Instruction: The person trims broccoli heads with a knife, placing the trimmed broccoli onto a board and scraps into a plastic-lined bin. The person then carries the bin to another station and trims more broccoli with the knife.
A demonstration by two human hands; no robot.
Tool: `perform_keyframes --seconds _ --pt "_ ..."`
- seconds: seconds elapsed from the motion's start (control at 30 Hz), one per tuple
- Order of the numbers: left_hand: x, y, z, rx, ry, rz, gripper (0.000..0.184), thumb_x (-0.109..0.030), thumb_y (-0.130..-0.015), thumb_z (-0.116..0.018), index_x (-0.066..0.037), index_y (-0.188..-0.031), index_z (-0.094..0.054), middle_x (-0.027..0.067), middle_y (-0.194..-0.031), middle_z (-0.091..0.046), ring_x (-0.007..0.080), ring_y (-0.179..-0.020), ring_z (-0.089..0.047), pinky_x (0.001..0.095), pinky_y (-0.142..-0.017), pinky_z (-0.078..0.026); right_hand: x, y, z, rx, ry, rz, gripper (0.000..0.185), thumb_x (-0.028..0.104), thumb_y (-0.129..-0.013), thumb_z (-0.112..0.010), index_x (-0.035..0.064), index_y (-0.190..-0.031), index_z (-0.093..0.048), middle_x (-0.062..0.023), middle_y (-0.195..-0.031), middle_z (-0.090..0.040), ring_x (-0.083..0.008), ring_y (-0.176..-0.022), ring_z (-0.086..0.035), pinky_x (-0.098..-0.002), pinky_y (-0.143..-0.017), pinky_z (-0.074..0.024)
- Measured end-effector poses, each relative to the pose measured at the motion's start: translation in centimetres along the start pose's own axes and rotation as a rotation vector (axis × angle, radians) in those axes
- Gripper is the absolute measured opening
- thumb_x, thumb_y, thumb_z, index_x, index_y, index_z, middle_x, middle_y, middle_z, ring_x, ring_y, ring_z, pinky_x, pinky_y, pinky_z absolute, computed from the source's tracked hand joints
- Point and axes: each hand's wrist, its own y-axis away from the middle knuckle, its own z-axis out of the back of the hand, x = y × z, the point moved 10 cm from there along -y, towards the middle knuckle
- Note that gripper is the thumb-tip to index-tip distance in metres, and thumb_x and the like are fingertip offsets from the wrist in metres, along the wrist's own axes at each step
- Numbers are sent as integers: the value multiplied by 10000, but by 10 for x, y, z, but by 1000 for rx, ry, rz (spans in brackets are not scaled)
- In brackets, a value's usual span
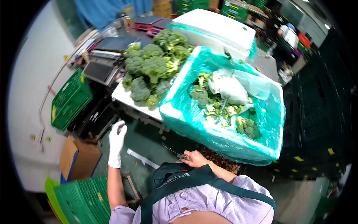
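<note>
My left hand (116, 143), in a white glove, is held over the floor in front of the table. Its fingers are loosely curved, with a dark gap between thumb and fingers, and I make out nothing held in it. My bare right hand (196, 159) is closed round the handle of a knife (172, 149), whose thin blade points up and left. Beyond it stands a foam box lined with green plastic (182, 112), holding broccoli heads (247, 127), cut pieces and a crumpled clear plastic bag (228, 86). A pile of broccoli (151, 65) lies on the table left of the box.
A white foam box (214, 28) stands behind. Scales (149, 21) sit at the back left. Green crates (72, 99) and a cardboard box (78, 156) are to my left; dark stacked crates (313, 112) rise on the right. Another person (287, 43) is at the back right.
</note>
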Motion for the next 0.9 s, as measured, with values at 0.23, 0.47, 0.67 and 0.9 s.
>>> perform_keyframes --seconds 0.23,0.47,0.67,0.9 --pt "-222 -126 -130 457 5 -807 311 -124 -785 -673 -28 -1074 -605 103 -996 -628 219 -875 -613 309 -786 -476 -10 -2 52 -267 61 -182 277 254 -779 -666 36 -832 -502 -183 -664 -575 -390 -683 -587 -459 -572 -436" --pt "-259 -72 -322 1055 -453 -1728 183 -218 -723 -660 -87 -829 -589 91 -839 -600 284 -802 -591 398 -702 -473 34 43 55 -666 -58 -550 231 273 -755 -661 59 -808 -590 -161 -630 -582 -364 -627 -599 -431 -543 -459" --pt "-208 -23 -407 1205 -701 -2221 168 -220 -730 -557 -90 -808 -630 79 -795 -604 247 -727 -593 399 -624 -458 50 106 -10 -666 77 -924 215 241 -749 -644 120 -927 -630 -156 -748 -643 -335 -716 -629 -419 -627 -495" --pt "-296 52 -418 1118 -337 -2219 217 -259 -745 -597 -69 -848 -573 110 -826 -580 265 -773 -595 392 -680 -466 98 176 -4 -1257 -121 -1053 175 197 -708 -726 76 -797 -637 -132 -705 -652 -302 -655 -644 -368 -591 -512"
